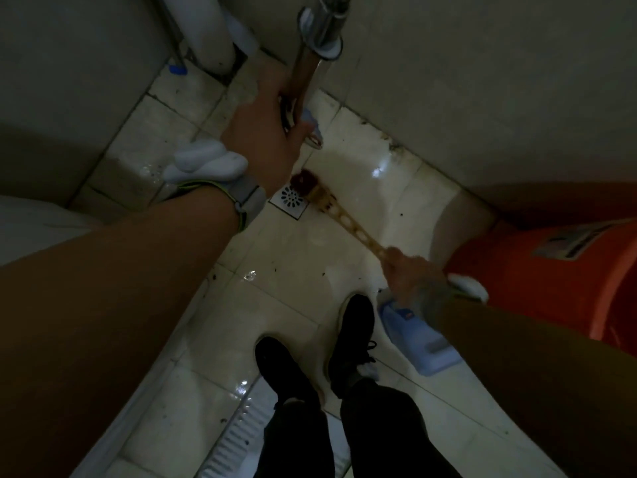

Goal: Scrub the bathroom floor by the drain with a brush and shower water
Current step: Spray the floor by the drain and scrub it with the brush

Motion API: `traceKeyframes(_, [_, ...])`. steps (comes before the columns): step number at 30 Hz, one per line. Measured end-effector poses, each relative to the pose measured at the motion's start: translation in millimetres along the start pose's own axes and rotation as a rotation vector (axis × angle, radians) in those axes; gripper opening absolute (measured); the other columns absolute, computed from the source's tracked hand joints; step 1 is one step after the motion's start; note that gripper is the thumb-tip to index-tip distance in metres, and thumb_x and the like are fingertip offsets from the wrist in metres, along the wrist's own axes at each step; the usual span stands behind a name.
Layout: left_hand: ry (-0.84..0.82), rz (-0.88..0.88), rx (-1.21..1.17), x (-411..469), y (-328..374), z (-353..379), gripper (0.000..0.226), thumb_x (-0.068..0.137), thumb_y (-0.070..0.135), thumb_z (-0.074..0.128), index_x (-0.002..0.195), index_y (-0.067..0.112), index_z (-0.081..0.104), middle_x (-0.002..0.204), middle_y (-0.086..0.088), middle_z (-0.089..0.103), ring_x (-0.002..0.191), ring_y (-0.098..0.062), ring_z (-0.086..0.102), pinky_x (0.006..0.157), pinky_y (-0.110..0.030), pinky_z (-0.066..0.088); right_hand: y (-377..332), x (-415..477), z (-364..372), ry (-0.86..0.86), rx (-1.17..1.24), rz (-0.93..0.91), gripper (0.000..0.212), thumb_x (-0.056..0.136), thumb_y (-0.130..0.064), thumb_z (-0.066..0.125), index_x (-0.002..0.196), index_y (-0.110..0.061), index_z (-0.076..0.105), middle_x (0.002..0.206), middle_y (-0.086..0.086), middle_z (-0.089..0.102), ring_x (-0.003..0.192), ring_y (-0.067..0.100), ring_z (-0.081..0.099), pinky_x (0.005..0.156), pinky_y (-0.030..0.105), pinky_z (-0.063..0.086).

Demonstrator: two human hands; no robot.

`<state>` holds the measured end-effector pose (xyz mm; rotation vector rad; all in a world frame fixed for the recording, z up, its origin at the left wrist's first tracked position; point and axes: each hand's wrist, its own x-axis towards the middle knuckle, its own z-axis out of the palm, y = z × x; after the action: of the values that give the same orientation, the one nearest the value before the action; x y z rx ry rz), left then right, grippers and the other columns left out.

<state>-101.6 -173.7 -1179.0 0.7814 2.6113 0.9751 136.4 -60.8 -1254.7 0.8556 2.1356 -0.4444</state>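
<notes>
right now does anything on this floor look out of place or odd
A blue bottle seems to lie on its side on the wet floor beside the right shoe. Dark grime lines the foot of the wall, and black specks dot the tiles near the drain. Nothing looks broken.

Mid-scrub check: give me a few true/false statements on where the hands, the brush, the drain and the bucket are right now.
1. The right hand grips the brush by its handle. True.
2. The brush head is far from the drain. False: it sits right at the drain's edge.
3. The left hand hangs idle. False: it grips the chrome shower fitting.
4. An orange bucket stands to the person's right. True.
5. The shoes are white. False: the shoes are black.
</notes>
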Motion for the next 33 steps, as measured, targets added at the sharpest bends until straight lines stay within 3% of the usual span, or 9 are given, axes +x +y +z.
traceKeyframes(5, [-0.008, -0.037, 0.021, 2.7, -3.8, -2.2, 0.053, 0.092, 0.037, 0.059, 0.134, 0.010, 0.041, 0.107, -0.017, 0.067, 0.093, -0.034, 0.062, 0.067, -0.028, 0.037, 18.0, -8.2, 8.5, -0.035, -0.112, 0.071, 0.034, 0.103, -0.038, 0.028, 0.124, -0.016, 0.045, 0.100, 0.012, 0.067, 0.090, 0.033, 0.066, 0.074, 0.037, 0.052])
traceKeyframes(10, [0.054, 0.013, 0.008, -0.8, -3.2, 6.6, 0.051, 0.091, 0.038, 0.059, 0.128, 0.004, 0.047, 0.107, -0.019, 0.066, 0.095, -0.034, 0.061, 0.067, -0.021, 0.030, -56.6, 35.0, -23.3, 0.023, -0.005, 0.006, 0.027, 0.104, -0.025, 0.034, 0.119, -0.010, 0.051, 0.104, 0.013, 0.062, 0.097, 0.032, 0.065, 0.069, 0.030, 0.042])
traceKeyframes(14, [0.033, 0.037, 0.022, -3.1, -1.5, 8.4, 0.049, 0.093, 0.034, 0.058, 0.130, 0.006, 0.045, 0.109, -0.017, 0.066, 0.094, -0.030, 0.061, 0.065, -0.015, 0.028, -99.1, 62.8, -40.7, 0.044, -0.104, -0.090, 0.020, 0.100, -0.017, 0.042, 0.112, -0.009, 0.057, 0.102, 0.012, 0.068, 0.085, 0.030, 0.068, 0.075, 0.036, 0.056])
traceKeyframes(19, [0.022, 0.027, -0.011, 1.2, -0.8, 1.7, 0.051, 0.093, 0.034, 0.058, 0.131, 0.003, 0.044, 0.104, -0.021, 0.066, 0.091, -0.035, 0.061, 0.064, -0.023, 0.031, -40.7, 24.8, -17.5, 0.032, -0.011, -0.047, 0.028, 0.104, -0.031, 0.032, 0.117, -0.013, 0.049, 0.102, 0.013, 0.065, 0.086, 0.033, 0.063, 0.066, 0.031, 0.042])
traceKeyframes(22, [-0.019, 0.007, 0.025, 1.7, -4.5, -2.1, 0.067, 0.087, 0.047, 0.051, 0.139, 0.008, 0.036, 0.104, -0.020, 0.066, 0.089, -0.036, 0.060, 0.065, -0.026, 0.030, 11.3, -3.9, 3.4, -0.034, -0.041, 0.000, 0.034, 0.103, -0.036, 0.030, 0.125, -0.016, 0.045, 0.101, 0.014, 0.066, 0.089, 0.035, 0.065, 0.069, 0.036, 0.048])
traceKeyframes(25, [-0.039, -0.033, 0.045, 4.9, -8.0, -5.2, 0.063, 0.089, 0.046, 0.056, 0.138, 0.010, 0.037, 0.104, -0.019, 0.066, 0.089, -0.035, 0.059, 0.064, -0.027, 0.029, 28.4, -11.8, 4.2, -0.075, -0.076, 0.010, 0.035, 0.104, -0.037, 0.028, 0.129, -0.019, 0.043, 0.097, 0.013, 0.067, 0.088, 0.035, 0.065, 0.069, 0.037, 0.049])
traceKeyframes(31, [0.001, -0.008, 0.021, 0.2, -3.3, 4.0, 0.053, 0.091, 0.040, 0.056, 0.131, 0.008, 0.043, 0.106, -0.017, 0.066, 0.092, -0.034, 0.061, 0.066, -0.028, 0.035, -48.3, 29.9, -18.7, 0.025, -0.005, -0.024, 0.029, 0.104, -0.031, 0.031, 0.118, -0.013, 0.050, 0.105, 0.013, 0.064, 0.086, 0.034, 0.063, 0.066, 0.030, 0.040])
traceKeyframes(33, [0.000, 0.004, 0.016, -2.3, -0.4, 7.5, 0.053, 0.091, 0.039, 0.057, 0.131, 0.008, 0.043, 0.107, -0.016, 0.066, 0.094, -0.033, 0.061, 0.067, -0.026, 0.034, -79.8, 53.4, -33.1, 0.048, -0.023, -0.083, 0.022, 0.102, -0.023, 0.037, 0.112, -0.011, 0.053, 0.100, 0.010, 0.065, 0.075, 0.028, 0.063, 0.061, 0.027, 0.040])
